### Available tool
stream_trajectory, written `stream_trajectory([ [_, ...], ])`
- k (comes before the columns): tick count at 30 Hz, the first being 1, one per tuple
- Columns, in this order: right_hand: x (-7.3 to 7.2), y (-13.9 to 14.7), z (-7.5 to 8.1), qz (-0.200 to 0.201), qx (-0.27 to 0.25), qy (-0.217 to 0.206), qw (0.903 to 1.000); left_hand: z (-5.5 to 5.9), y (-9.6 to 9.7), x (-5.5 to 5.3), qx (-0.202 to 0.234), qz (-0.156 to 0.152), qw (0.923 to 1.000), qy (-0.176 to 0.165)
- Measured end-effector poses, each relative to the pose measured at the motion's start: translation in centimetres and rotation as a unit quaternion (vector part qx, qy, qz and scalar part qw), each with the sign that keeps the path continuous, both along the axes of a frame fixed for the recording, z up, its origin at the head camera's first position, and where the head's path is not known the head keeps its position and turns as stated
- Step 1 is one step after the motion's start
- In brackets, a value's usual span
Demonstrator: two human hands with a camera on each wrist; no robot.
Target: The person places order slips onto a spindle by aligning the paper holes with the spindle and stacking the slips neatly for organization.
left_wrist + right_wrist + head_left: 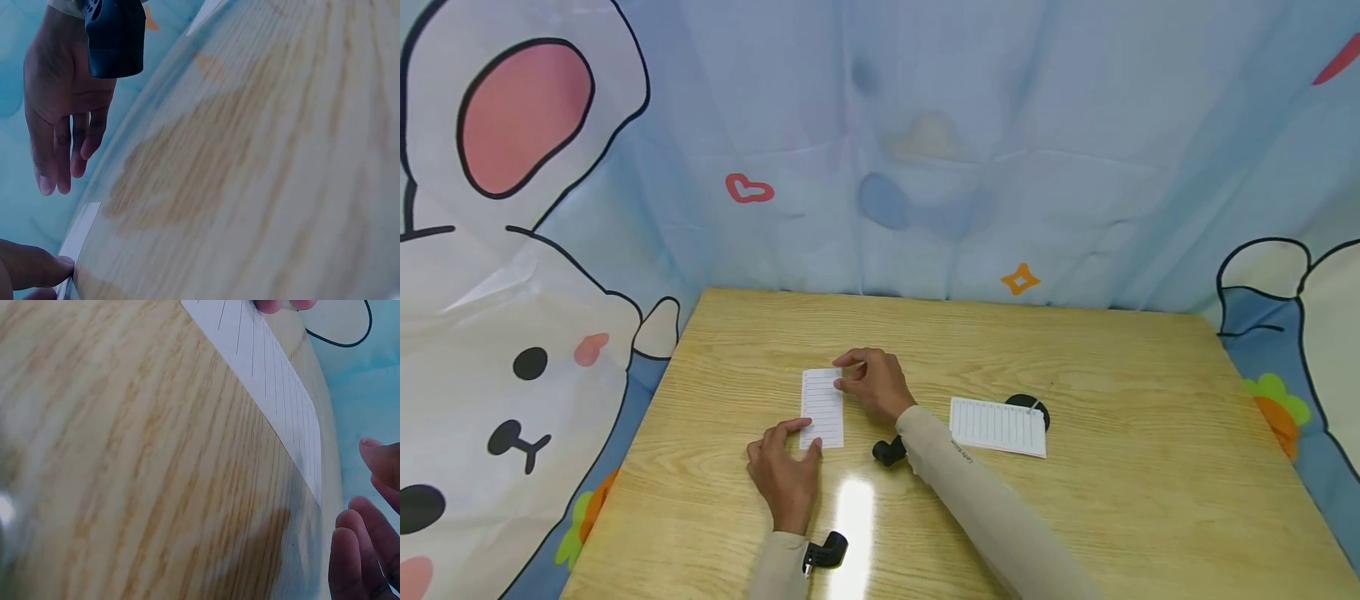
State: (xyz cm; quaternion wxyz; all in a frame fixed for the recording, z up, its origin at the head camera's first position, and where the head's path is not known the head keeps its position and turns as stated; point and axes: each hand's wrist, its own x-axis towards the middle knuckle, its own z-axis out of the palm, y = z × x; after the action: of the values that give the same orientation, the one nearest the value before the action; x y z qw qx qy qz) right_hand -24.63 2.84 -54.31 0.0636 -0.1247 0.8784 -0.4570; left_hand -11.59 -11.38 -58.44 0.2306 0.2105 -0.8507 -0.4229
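A white ruled card (822, 408) lies lengthwise on the wooden table, its lines also showing in the right wrist view. At its near end is my left hand (785, 475), with index fingertip and thumb tip on the card. The left thumb (40, 269) shows right at the card's edge in the left wrist view. My right hand (876, 383) is over the far right corner, bent at the knuckles. In the right wrist view, the right fingers (353, 556) stand apart from the card. Their loosely straight shape shows in the left wrist view.
Right of my right forearm, another white ruled card stack (996, 427) lies sideways, partly over a black round object (1028, 406). A small pale strip sticks up there. Black cameras (827, 550) sit on both wrists. A blue printed curtain (940, 150) hangs behind the wooden table (1135, 467).
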Motion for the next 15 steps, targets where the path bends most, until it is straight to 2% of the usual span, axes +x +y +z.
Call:
stream_trajectory([
  [8,-0.26,-0.23,-0.39,-0.017,0.030,0.007,0.9994,-0.16,-0.12,-0.05,-0.011,-0.003,0.9998,0.015],
  [15,-0.39,-0.35,-0.98,-0.011,0.047,-0.007,0.9988,-0.04,-0.08,-0.02,-0.013,-0.009,0.9999,0.005],
])
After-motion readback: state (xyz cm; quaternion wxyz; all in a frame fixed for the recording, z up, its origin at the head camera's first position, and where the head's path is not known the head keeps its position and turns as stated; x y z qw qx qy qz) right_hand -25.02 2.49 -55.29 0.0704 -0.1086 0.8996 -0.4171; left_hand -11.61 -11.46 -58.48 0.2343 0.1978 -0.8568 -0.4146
